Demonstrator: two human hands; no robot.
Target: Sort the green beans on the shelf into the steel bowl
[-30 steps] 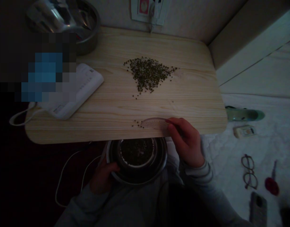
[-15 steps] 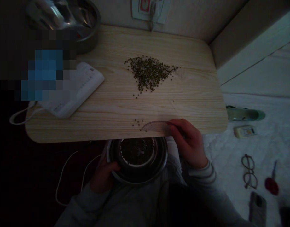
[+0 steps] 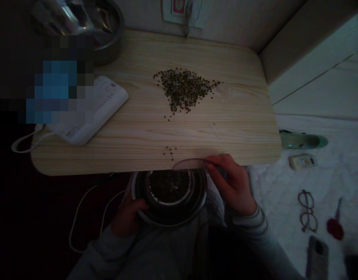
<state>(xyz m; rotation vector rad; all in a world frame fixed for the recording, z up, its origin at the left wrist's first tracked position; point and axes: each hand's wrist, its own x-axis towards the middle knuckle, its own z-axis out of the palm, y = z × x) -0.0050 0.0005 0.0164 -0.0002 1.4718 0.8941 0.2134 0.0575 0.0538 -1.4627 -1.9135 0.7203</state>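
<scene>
My right hand (image 3: 233,182) pinches a clear semicircular protractor (image 3: 189,164) at its right end, over the table's front edge. With the thumb over the rim, my left hand (image 3: 129,216) grips a round dark bowl (image 3: 170,218) on my lap, just below that edge. Inside it sits a smaller pale-rimmed container holding many small dark beans (image 3: 167,188). Farther back on the wooden table (image 3: 132,149) lies a spread pile of small green beans, like mung beans (image 3: 183,88). Several stray beans (image 3: 170,149) lie near the front edge, left of the protractor.
At the back left stands a shiny metal basin (image 3: 109,52), with a white corded device (image 3: 94,112) before it. A wall socket (image 3: 183,13) is behind. On the white bedding to the right lie glasses (image 3: 307,212), a phone (image 3: 317,256) and a red-ended object (image 3: 335,228).
My right hand has drawn the protractor slightly toward me, from the tabletop to over the front edge. The left hand and the bowl have stayed put.
</scene>
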